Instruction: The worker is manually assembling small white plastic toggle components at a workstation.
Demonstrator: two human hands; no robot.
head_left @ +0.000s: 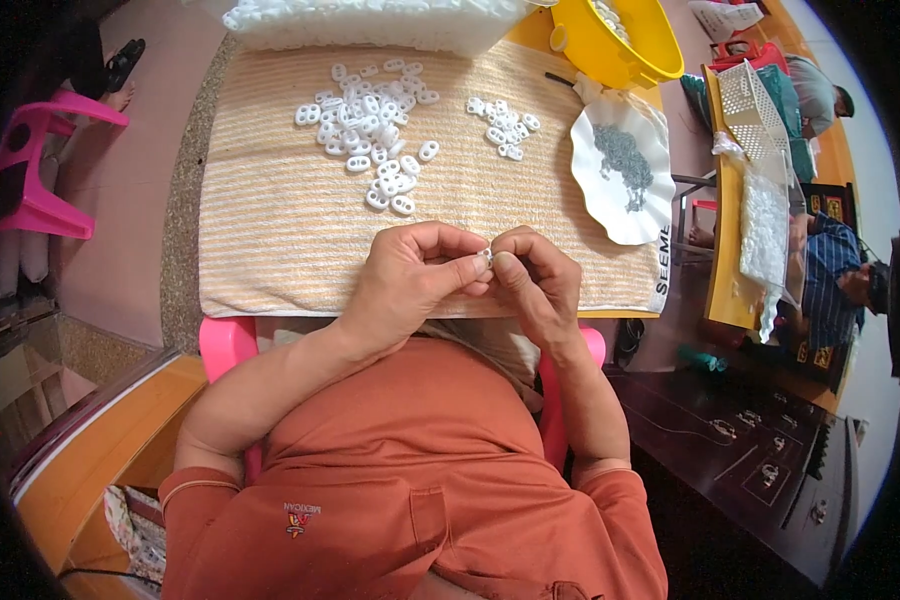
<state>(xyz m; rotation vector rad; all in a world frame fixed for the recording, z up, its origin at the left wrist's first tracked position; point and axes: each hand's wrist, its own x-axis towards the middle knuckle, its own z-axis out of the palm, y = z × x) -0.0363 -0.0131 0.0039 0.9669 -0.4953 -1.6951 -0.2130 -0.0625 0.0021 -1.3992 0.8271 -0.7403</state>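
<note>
My left hand (410, 275) and my right hand (535, 275) meet fingertip to fingertip over the near edge of a striped cream towel (270, 230). Between the fingertips sits a small white plastic piece (485, 257), pinched from both sides. A large scatter of the same white oval pieces (370, 130) lies on the towel beyond my hands. A smaller cluster of white pieces (505, 125) lies to its right. A white scalloped plate (620, 170) at the right holds a heap of tiny grey metal parts (625, 160).
A yellow bowl (620, 40) and a white mesh bag of pieces (370, 20) stand at the far edge. A pink stool (40, 170) is at the left. Other people sit at a table (730, 290) to the right with a white basket (755, 105).
</note>
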